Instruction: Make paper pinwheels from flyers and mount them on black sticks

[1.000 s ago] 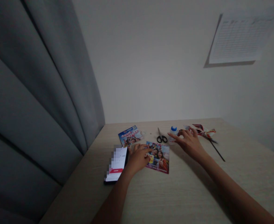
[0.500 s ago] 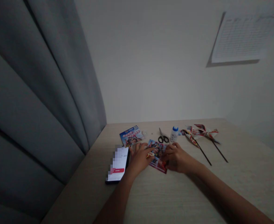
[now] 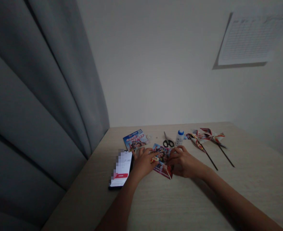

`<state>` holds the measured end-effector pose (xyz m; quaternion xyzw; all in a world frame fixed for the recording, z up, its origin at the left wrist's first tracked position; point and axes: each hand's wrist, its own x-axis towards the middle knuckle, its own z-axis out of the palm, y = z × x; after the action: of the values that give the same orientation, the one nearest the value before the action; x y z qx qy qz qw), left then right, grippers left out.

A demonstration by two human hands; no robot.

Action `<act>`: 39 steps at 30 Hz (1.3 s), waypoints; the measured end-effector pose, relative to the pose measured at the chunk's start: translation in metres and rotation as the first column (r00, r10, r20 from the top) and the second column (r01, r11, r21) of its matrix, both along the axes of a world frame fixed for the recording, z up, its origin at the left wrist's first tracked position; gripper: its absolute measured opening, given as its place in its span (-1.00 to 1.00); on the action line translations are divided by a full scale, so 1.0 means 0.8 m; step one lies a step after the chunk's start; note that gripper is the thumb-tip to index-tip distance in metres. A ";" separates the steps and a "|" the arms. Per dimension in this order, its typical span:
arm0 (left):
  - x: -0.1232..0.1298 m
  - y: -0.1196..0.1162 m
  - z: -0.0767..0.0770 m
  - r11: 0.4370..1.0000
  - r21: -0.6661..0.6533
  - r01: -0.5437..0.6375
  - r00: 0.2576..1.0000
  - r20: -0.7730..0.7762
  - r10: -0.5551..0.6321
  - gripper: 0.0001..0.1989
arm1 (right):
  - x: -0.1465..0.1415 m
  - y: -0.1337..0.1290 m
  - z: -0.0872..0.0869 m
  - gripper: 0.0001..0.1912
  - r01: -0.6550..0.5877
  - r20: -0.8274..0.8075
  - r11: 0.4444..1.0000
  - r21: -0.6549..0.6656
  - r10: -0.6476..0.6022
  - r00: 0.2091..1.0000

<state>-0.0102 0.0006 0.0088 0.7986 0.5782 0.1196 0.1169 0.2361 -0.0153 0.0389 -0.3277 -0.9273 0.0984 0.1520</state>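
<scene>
A colourful printed paper (image 3: 164, 156) lies on the table between my hands, its lower right corner bent with a pale edge showing. My left hand (image 3: 144, 161) rests with fingers spread, its fingertips on the paper's left part. At the paper's right side, the fingers of my right hand (image 3: 183, 162) are closed on its edge; part of that edge is hidden under them. Beyond the paper are black-handled scissors (image 3: 167, 141) and a white glue bottle with a blue cap (image 3: 179, 138).
A lit phone (image 3: 121, 170) lies left of my left hand, below a blue printed leaflet (image 3: 136, 140). Two paper pinwheels on dark sticks (image 3: 207, 138) lie at the right on the wooden table (image 3: 170, 205). A grey curtain (image 3: 59, 80) hangs at left.
The paper's lower right corner now shows a pale folded edge under my right hand, which has shifted slightly. My left hand stays nearly where it was.
</scene>
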 end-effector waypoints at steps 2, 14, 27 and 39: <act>0.000 0.000 0.000 1.000 0.003 0.005 1.000 0.005 -0.005 -0.57 | -0.002 0.000 -0.001 -0.74 -0.002 -0.004 1.000 0.030 0.002 1.000; 0.000 0.000 0.003 1.000 -0.013 0.011 0.999 0.043 -0.011 -0.57 | -0.009 0.009 -0.023 -0.73 0.099 -0.105 0.993 0.068 -0.092 0.990; 0.003 -0.002 0.010 0.999 -0.032 0.009 0.999 0.050 -0.008 -0.60 | -0.001 0.014 -0.033 -0.84 0.123 -0.195 0.989 -0.078 -0.137 0.971; 0.003 -0.002 0.011 0.994 -0.076 0.075 0.995 0.076 -0.070 -0.52 | -0.026 0.016 -0.055 -0.84 0.489 -0.228 0.859 -0.152 -0.512 0.828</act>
<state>-0.0074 -0.0009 0.0175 0.8089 0.5484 0.1214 0.1738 0.2153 -0.0026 -0.0054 -0.5496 -0.7755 0.1377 0.2785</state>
